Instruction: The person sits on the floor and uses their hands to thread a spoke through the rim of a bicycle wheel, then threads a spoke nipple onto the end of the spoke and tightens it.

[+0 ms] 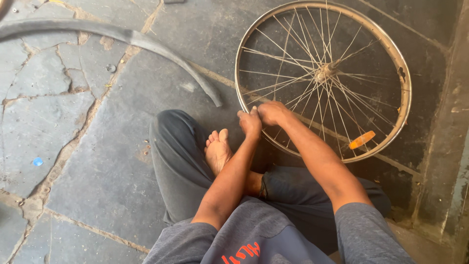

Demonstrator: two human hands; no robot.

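A bare metal bicycle wheel rim with thin spokes and a central hub lies flat on the stone floor in front of me. I sit cross-legged with one bare foot turned up. My left hand and my right hand meet at the rim's near left edge, fingers pinched on the rim. Whether they also hold something small there is hidden by the fingers. An orange reflector is clipped in the spokes at the lower right.
A black rubber tyre curves across the floor at the upper left, apart from the rim. The floor is cracked grey stone slabs. A raised stone ledge runs along the right. A small blue scrap lies at the left.
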